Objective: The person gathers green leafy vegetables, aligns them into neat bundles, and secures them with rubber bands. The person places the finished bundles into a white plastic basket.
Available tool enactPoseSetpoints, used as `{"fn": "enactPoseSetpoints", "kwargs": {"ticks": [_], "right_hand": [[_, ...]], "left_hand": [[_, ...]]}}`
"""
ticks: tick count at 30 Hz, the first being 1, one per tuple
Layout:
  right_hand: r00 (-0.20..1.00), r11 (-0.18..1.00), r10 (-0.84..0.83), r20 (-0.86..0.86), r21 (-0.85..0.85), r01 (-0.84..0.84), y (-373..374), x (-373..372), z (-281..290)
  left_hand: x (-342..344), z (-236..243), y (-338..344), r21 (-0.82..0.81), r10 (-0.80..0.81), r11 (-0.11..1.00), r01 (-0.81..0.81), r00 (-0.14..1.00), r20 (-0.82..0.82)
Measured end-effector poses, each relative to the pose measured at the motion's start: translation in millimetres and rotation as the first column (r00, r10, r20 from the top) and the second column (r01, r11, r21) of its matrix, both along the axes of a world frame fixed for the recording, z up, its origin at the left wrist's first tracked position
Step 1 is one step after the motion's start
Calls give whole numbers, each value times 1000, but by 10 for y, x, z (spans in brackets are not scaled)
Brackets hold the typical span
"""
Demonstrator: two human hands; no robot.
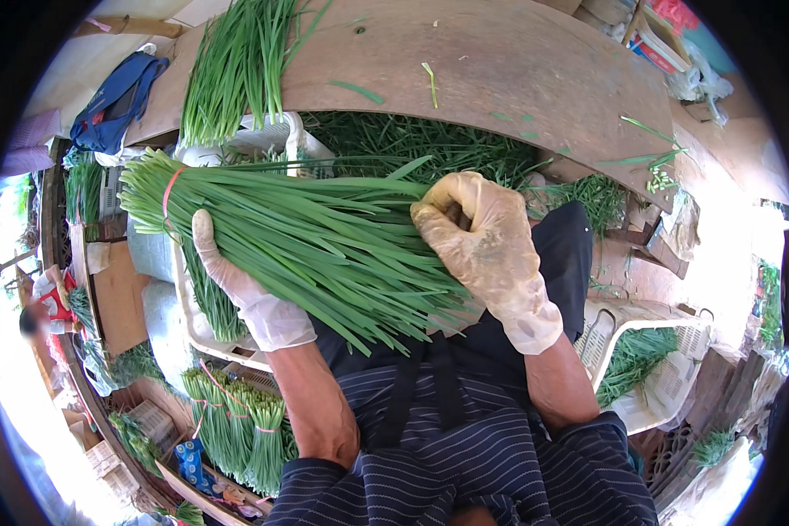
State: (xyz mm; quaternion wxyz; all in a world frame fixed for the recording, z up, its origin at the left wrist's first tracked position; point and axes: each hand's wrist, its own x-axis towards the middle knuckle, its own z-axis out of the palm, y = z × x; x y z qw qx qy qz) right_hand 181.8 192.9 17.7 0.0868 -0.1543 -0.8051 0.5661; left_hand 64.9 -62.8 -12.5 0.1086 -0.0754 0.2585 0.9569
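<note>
My left hand [237, 280], in a translucent whitish glove, grips a large bundle of long flat green leaves, like garlic chives [307, 237], with its thumb along the top. A red band [172, 188] circles the pale stem ends at the bundle's left. My right hand [482, 250], in a soiled translucent glove, is curled closed at the leafy right end, with leaf tips at its fingers. The bundle lies crosswise above my dark-clad lap, partly hiding a white crate [187, 289] below it.
A wooden board [500, 70] bearing loose leaves and a bunch [232, 61] spans the top. Loose greens [412, 140] lie beneath it. Tied bundles [263, 438] stand lower left; a white basket of leaves [684, 377] is at right. Another person [48, 294] works at far left.
</note>
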Motion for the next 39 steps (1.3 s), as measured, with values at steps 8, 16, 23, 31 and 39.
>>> {"fn": "enactPoseSetpoints", "kwargs": {"ticks": [8, 16, 23, 31, 39], "right_hand": [[887, 889, -417, -197, 112, 443, 554, 11, 94], [990, 991, 126, -65, 42, -123, 315, 605, 476], [985, 962, 171, -25, 221, -161, 102, 394, 295], [898, 476, -354, -262, -877, -68, 610, 400, -17], [985, 982, 79, 156, -184, -50, 440, 597, 291]], "left_hand": [[-58, -67, -61, -82, 53, 995, -51, 998, 26], [-69, -89, -157, -74, 56, 996, -56, 998, 4], [-73, -83, -86, -58, 10, 998, -13, 999, -47], [-43, -86, -66, -20, 5, 1000, -5, 1000, -14], [-49, -71, -69, -157, 78, 984, -79, 997, -13]]}}
